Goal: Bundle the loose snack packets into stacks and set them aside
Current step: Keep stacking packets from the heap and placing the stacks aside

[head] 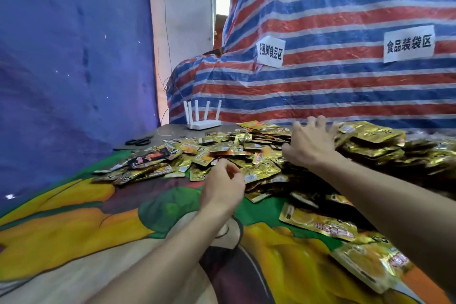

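Nearest me, two flat foil packets (318, 226) lie on the right of a printed cloth (74, 217). They are crinkled gold with orange and red print. The cloth is soft-looking, with large yellow, green and maroon cartoon shapes, and it covers the near part of the table (177, 129). My left hand (222, 189) is over the near edge of the heap with its fingers curled and thumb close to the forefinger. An orange smear sits at the fingertips, and I cannot tell whether anything is pinched there. The loose snack packets (246, 155) spread in a wide, shiny, overlapping heap across the middle of the table. My right hand (312, 142) is above the heap's far right with fingers spread wide, holding nothing, slightly blurred. Just beside it to the right, more packets lie piled higher (370, 140). On the bare grey tabletop at far left I note black scissors (137, 142) and a white router (203, 118) with upright antennas. Behind hangs a red, white and blue striped woven tarp (320, 89) carrying two paper labels (270, 52). A blue tarp (74, 57) hangs at left.
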The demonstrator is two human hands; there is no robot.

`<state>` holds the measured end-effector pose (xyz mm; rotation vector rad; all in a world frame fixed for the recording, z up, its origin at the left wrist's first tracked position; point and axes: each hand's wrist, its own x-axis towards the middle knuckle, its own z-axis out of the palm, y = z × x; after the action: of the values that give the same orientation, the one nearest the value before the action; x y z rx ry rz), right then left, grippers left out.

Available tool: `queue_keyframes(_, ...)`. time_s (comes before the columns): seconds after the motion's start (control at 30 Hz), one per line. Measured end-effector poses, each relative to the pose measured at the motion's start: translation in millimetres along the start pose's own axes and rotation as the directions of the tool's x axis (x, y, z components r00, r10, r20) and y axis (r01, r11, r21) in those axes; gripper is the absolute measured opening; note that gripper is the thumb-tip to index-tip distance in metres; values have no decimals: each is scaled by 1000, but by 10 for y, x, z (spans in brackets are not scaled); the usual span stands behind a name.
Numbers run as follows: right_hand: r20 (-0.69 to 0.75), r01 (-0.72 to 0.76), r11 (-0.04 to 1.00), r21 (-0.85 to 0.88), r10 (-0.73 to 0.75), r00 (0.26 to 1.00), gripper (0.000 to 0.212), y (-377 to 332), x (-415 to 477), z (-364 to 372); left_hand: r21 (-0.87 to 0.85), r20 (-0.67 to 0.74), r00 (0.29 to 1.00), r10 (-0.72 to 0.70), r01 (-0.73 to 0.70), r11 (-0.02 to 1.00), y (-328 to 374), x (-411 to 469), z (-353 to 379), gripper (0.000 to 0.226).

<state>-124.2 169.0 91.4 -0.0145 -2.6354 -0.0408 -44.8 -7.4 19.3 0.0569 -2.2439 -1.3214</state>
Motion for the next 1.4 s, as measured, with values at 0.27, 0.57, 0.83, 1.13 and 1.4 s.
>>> queue_keyframes(0.27, 168, 145, 951, 275, -195, 966, 67, -577, 251, 486, 710, 207, 978, -6, -146, 689, -223, 791, -250, 34)
queue_keyframes(0.57, 262, 151, 955, 256, -219, 940, 73, -882, 675, 984, 730, 123, 989, -78, -37, 683, -864, 1404, 60, 74)
queue_keyframes(0.83, 262, 89, 965, 247, -155, 953, 59, -1035, 769, 1134, 676, 194, 981, -31, -110, 728, -930, 1700, 261, 78)
queue_keyframes(1.13, -97, 262, 920, 293, -244, 965, 38, -961, 542, 903, 568, -27, 967, 255, -195, 800, -809, 1467, 209, 24)
queue_keyframes(1.4, -253, 327, 678, 658, -209, 944, 20, -743, 303, 487, 106, -236, 928, 288, -270, 957, -326, 1185, -264, 16)
